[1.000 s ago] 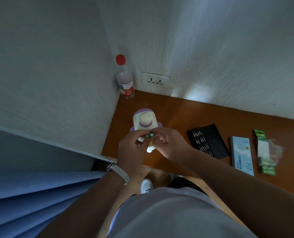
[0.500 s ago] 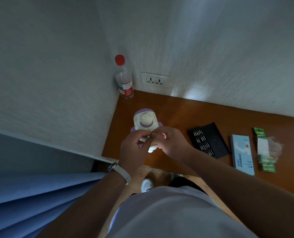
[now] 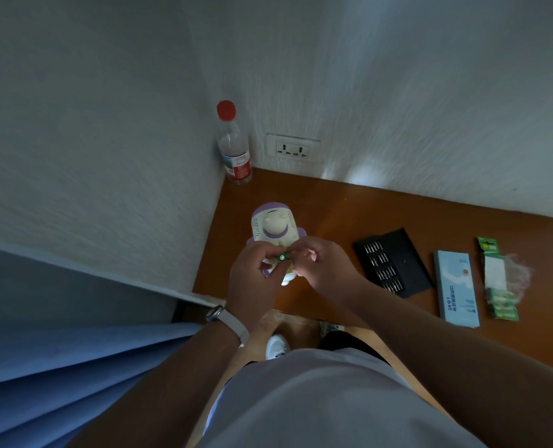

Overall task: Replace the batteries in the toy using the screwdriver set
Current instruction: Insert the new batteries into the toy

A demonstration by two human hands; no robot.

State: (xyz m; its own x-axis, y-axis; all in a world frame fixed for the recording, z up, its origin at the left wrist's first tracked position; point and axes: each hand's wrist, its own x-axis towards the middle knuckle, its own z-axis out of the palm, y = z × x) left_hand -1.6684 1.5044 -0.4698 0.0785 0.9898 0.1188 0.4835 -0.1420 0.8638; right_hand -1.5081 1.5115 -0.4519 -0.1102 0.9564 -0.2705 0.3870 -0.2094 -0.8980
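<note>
Pinching a small green battery (image 3: 282, 257) between left hand (image 3: 255, 279) and right hand (image 3: 328, 270), fingers curled | toy (image 3: 273, 226) lies under them near the left front corner of the desk (image 3: 333, 205) | bit tray (image 3: 393, 263), blue box (image 3: 457, 289), battery pack (image 3: 496, 282) toward the right edge

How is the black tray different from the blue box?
The black tray shows rows of metal bits; the blue box shows only a printed top. The tray lies slanted; the box lies straighter. The tray sits nearer the toy than the box. Both lie flat on the table.
</note>
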